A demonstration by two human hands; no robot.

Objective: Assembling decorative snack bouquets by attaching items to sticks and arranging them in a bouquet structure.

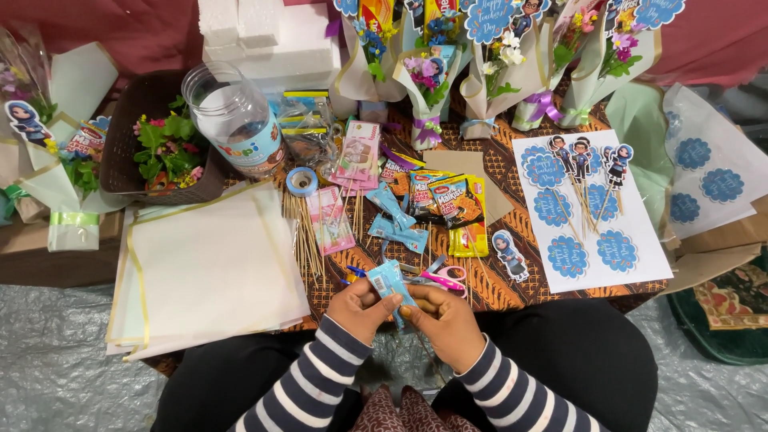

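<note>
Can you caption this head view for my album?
Both hands hold a blue packet over a craft table.

Small light-blue wrapped snack packet, glossy, with a crimped top edge. Held at the near edge of the table, centre of scene, tilted with its top leaning left. Pinched from the left by the left hand and from the right by the right hand; lower part hidden behind the fingers.

Light blue packet, striped sleeves
</note>
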